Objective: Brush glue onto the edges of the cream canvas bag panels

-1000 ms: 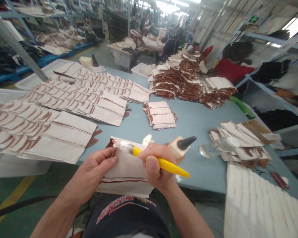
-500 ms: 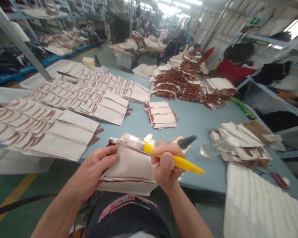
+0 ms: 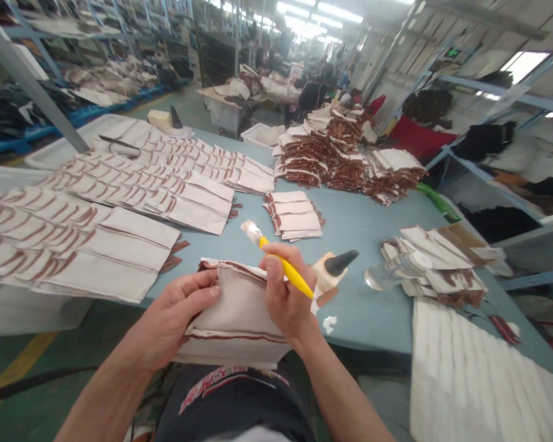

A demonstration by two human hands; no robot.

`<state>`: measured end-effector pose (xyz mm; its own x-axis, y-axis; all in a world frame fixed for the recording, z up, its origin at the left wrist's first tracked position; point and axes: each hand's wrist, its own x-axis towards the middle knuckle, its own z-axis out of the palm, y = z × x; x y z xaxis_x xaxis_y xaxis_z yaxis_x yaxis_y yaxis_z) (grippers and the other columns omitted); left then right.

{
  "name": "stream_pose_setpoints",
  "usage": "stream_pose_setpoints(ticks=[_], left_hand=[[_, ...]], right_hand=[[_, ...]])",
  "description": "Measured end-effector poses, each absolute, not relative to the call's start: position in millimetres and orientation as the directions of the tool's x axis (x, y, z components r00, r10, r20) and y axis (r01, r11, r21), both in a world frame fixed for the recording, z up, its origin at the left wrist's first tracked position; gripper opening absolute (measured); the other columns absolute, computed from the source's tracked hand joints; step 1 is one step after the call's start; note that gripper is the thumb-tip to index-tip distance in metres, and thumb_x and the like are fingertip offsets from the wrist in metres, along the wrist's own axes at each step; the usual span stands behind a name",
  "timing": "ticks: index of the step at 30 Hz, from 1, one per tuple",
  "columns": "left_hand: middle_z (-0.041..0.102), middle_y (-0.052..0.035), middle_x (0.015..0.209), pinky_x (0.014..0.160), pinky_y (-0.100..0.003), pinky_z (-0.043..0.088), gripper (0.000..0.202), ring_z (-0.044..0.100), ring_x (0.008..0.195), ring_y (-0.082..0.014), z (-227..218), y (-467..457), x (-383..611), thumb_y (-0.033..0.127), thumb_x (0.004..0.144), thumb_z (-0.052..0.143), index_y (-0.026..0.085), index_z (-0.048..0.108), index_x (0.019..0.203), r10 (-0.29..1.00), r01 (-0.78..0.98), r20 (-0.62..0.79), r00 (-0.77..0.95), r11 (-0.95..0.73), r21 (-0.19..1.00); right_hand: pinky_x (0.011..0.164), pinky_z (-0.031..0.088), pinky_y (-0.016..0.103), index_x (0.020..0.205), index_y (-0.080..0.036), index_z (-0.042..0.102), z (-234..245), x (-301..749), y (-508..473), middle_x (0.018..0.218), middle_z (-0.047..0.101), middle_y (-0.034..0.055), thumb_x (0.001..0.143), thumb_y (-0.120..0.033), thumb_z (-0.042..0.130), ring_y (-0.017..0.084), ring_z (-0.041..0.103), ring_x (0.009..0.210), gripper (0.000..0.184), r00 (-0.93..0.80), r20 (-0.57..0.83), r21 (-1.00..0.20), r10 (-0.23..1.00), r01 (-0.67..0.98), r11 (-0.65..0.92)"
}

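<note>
My left hand (image 3: pixel 184 313) grips the left end of a cream fabric piece (image 3: pixel 239 301) with brown edging, thumb on its face. My right hand (image 3: pixel 288 288) is closed round a yellow-handled brush (image 3: pixel 286 270), its pale bristles pointing up and left, raised beyond the piece's upper edge. The lower part of that hand lies against the right side of the piece. Just right of it on the table sits a cream block-shaped container with a black cone-shaped nozzle (image 3: pixel 343 263). A small white scrap (image 3: pixel 330 324) lies near the table's front edge.
Overlapping rows of cream pieces (image 3: pixel 120 245) cover the left of the blue table (image 3: pixel 350 215). A small stack (image 3: pixel 295 215) lies in the middle, tall brown-edged piles (image 3: pixel 322 150) behind. At right are a clear jar (image 3: pixel 396 270), more pieces and white padded strips (image 3: pixel 465 374).
The brush has lifted off the upper edge of the piece and swung steeper, its bristles now higher. My left hand keeps its hold. The view has shifted slightly.
</note>
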<state>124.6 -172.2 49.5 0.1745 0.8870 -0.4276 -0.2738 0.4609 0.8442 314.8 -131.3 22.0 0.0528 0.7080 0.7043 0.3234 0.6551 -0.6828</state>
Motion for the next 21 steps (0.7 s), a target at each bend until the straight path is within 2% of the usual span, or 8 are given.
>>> stream_pose_setpoints(ticks=[3, 6, 8, 11, 14, 16, 19, 21], left_hand=[[0.081, -0.0039, 0.074, 0.062, -0.024, 0.061, 0.048, 0.071, 0.062, -0.0176, 51.3, -173.7, 123.2, 0.042, 0.068, 0.1, 0.017, 0.088, 0.108, 0.893, -0.262, -0.41, 0.183, 0.447, 0.856], [0.077, -0.0026, 0.072, 0.057, -0.022, 0.057, 0.051, 0.07, 0.062, -0.0173, 49.2, -178.1, 114.8, 0.054, 0.079, 0.094, 0.019, 0.087, 0.115, 0.895, -0.205, -0.411, 0.175, 0.442, 0.874], [0.077, -0.0034, 0.077, 0.057, -0.021, 0.055, 0.049, 0.07, 0.066, -0.0178, 45.4, -182.2, 106.9, 0.06, 0.087, 0.087, 0.02, 0.087, 0.116, 0.915, -0.094, -0.357, 0.189, 0.378, 0.921], [0.077, -0.0038, 0.084, 0.068, -0.023, 0.058, 0.033, 0.071, 0.077, -0.0202, 37.7, -187.6, 98.5, 0.052, 0.089, 0.084, 0.02, 0.084, 0.097, 0.961, 0.13, -0.211, 0.177, 0.19, 0.973], [0.07, -0.0006, 0.073, 0.063, -0.021, 0.051, 0.028, 0.063, 0.069, -0.0177, 32.8, -191.3, 98.2, 0.043, 0.094, 0.075, 0.021, 0.076, 0.077, 0.988, 0.358, -0.094, 0.124, 0.044, 0.933], [0.072, -0.0012, 0.075, 0.064, -0.021, 0.05, 0.03, 0.064, 0.071, -0.0184, 33.9, -193.0, 101.4, 0.041, 0.099, 0.068, 0.021, 0.078, 0.079, 0.987, 0.424, -0.033, 0.158, -0.038, 0.905], [0.08, -0.0032, 0.086, 0.074, -0.022, 0.054, 0.029, 0.071, 0.08, -0.0215, 39.6, -194.5, 107.8, 0.039, 0.102, 0.064, 0.021, 0.083, 0.09, 0.972, 0.411, -0.001, 0.233, -0.098, 0.906], [0.082, -0.0035, 0.088, 0.074, -0.022, 0.055, 0.028, 0.071, 0.078, -0.0212, 42.1, -195.3, 111.5, 0.037, 0.103, 0.063, 0.021, 0.083, 0.092, 0.964, 0.394, -0.006, 0.264, -0.102, 0.913]], right_hand=[[0.071, 0.06, 0.027, 0.111, -0.022, 0.073, 21.4, 306.8, -126.2, 0.094, 0.081, 0.0045, 0.114, -0.031, 0.054, 0.016, 0.073, 0.072, 0.021, -0.05, 0.695, -0.658, 0.717, 0.357, 0.663], [0.072, 0.058, 0.027, 0.106, -0.022, 0.072, 27.3, 304.6, -116.7, 0.091, 0.079, 0.0039, 0.115, -0.035, 0.052, 0.016, 0.073, 0.074, 0.025, -0.006, 0.699, -0.663, 0.715, 0.369, 0.652], [0.07, 0.056, 0.028, 0.104, -0.022, 0.071, 34.3, 308.5, -108.1, 0.088, 0.077, 0.0029, 0.115, -0.038, 0.052, 0.016, 0.07, 0.072, 0.028, 0.039, 0.688, -0.68, 0.725, 0.383, 0.625], [0.067, 0.051, 0.029, 0.102, -0.022, 0.07, 43.1, 315.8, -95.3, 0.083, 0.073, 0.0005, 0.114, -0.043, 0.051, 0.016, 0.065, 0.067, 0.031, 0.065, 0.656, -0.706, 0.752, 0.405, 0.58], [0.069, 0.048, 0.03, 0.1, -0.023, 0.069, 42.6, 315.6, -85.1, 0.078, 0.07, -0.0008, 0.114, -0.048, 0.049, 0.017, 0.063, 0.068, 0.035, 0.071, 0.635, -0.716, 0.769, 0.426, 0.552], [0.069, 0.047, 0.03, 0.099, -0.023, 0.069, 36.8, 310.5, -79.5, 0.076, 0.068, -0.001, 0.114, -0.051, 0.047, 0.017, 0.062, 0.068, 0.038, 0.06, 0.614, -0.724, 0.787, 0.442, 0.53], [0.068, 0.045, 0.031, 0.099, -0.023, 0.07, 26.5, 303.0, -74.8, 0.076, 0.07, 0.0004, 0.114, -0.053, 0.046, 0.018, 0.063, 0.068, 0.041, 0.052, 0.584, -0.732, 0.81, 0.465, 0.498], [0.068, 0.046, 0.031, 0.098, -0.023, 0.071, 23.5, 302.6, -78.9, 0.075, 0.07, 0.0005, 0.113, -0.055, 0.048, 0.018, 0.063, 0.067, 0.042, 0.076, 0.579, -0.746, 0.811, 0.45, 0.491]])
